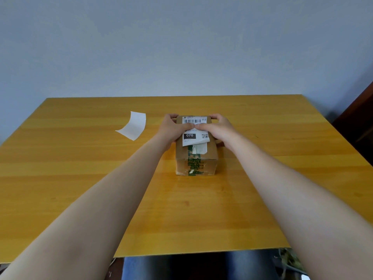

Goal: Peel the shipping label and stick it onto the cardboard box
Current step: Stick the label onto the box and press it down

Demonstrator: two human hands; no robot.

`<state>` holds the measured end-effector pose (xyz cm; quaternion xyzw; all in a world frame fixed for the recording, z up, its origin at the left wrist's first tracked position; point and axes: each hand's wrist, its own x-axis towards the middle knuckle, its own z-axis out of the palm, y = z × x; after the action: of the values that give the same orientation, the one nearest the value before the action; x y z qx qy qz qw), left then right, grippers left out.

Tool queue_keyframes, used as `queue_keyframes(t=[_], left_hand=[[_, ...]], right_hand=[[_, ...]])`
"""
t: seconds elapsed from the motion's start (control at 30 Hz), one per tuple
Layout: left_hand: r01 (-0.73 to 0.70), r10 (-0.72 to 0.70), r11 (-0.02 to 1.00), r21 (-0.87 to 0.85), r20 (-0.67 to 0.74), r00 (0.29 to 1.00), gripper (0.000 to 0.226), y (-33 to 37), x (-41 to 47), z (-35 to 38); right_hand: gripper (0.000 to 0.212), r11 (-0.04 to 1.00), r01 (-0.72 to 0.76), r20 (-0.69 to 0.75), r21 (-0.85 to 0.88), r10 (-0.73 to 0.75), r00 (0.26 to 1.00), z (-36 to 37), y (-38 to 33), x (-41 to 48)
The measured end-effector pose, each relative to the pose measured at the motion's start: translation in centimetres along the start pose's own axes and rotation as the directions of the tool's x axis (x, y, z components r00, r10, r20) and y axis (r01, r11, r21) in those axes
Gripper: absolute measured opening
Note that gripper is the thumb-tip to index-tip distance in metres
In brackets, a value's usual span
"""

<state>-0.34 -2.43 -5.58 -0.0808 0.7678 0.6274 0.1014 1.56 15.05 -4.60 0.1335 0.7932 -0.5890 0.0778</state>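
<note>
Both the left hand (175, 127) and right hand (215, 127) lie flat, thumbs pressing the shipping label (194, 129) onto the cardboard box (196, 156) mid-table (80, 178), gripping nothing, so smoothing down its lifted near edge looks next.

Light is even and fairly bright, soft daylight in tone, with no hard-edged shadows. The worktop (80, 178) carries a glossy sheen: pale streaks of glare run across the middle of the frame, and a faint reflection of the cardboard box (196, 158) shows just below it. Small dark shadows sit at the box's right side, under the right hand (217, 128). The wall (181, 47) fades from lighter at centre to duller blue-grey toward the upper corners. Wide-angle distortion bows the worktop's far edge and stretches the forearms at the lower corners. The label print is mostly too soft to read.
</note>
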Motion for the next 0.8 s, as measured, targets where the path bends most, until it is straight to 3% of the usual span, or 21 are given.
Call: queue_keyframes(t=[0.37,0.57,0.67,0.8], left_hand=[[0.022,-0.019,0.994,0.106,-0.027,0.999,0.065,0.6,1.2,-0.1],[0.03,-0.028,0.995,0.099,-0.026,0.999,0.033,0.8,1.7,0.1],[0.046,-0.043,0.995,0.085,-0.034,0.998,0.032,0.9,1.7,0.4],[0.08,-0.078,0.997,0.023,-0.058,0.995,0.037,1.1,2.0,0.6]], right_hand=[[0.05,0.999,-0.036,-0.02,-0.03,0.035,0.999,0.3,-0.6,1.4],[0.05,0.999,-0.04,-0.025,-0.022,0.04,0.999,0.5,-0.6,2.2],[0.033,0.999,-0.037,-0.027,-0.016,0.036,0.999,0.4,-0.5,2.6],[0.034,0.999,-0.039,-0.033,-0.027,0.038,0.999,0.5,-0.6,3.1]])
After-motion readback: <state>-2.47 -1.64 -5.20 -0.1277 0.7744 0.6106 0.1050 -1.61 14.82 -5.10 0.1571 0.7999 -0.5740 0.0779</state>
